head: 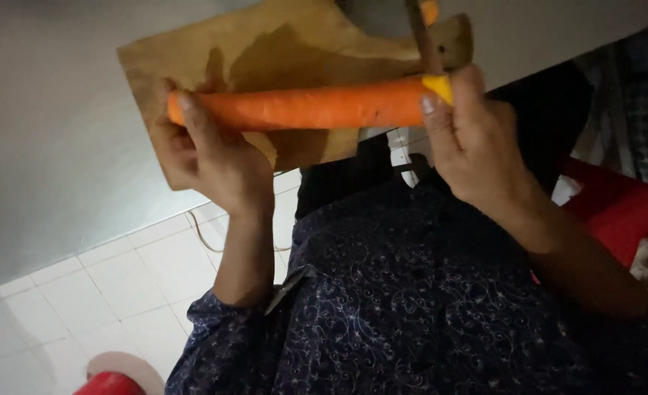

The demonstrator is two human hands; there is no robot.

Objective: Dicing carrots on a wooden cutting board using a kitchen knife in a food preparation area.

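Nearest: dark blue patterned shirt [412, 322], person seated or leaning over white tiled floor [141, 278]. Red round object [112, 384] at bottom edge, red plastic thing [616, 208] off to the right.

Left hand [207, 157] grasps the narrow end of a long smooth orange carrot [317, 107], fingers wrapped under, thumb on top. Right hand [477, 143] clamps the thick cut end, thumb pressed beside the yellow cut face. Carrot is held level in the air, just above the near edge of a worn wooden chopping board [265, 51], not resting on it.

A dark thin blade or tool [423, 36] rises from the right hand at the carrot's thick end. Low light; can't tell if it's a knife or a peeler, or exactly how it's gripped.

Board sits on a grey table top [53, 124], its near corner overhanging the edge.

Risks, my read:
- Blade close to right thumb; a slip on the smooth skin means a cut.
- Carrot unsupported, could twist under force.
- Overhanging board could tip if leaned on.
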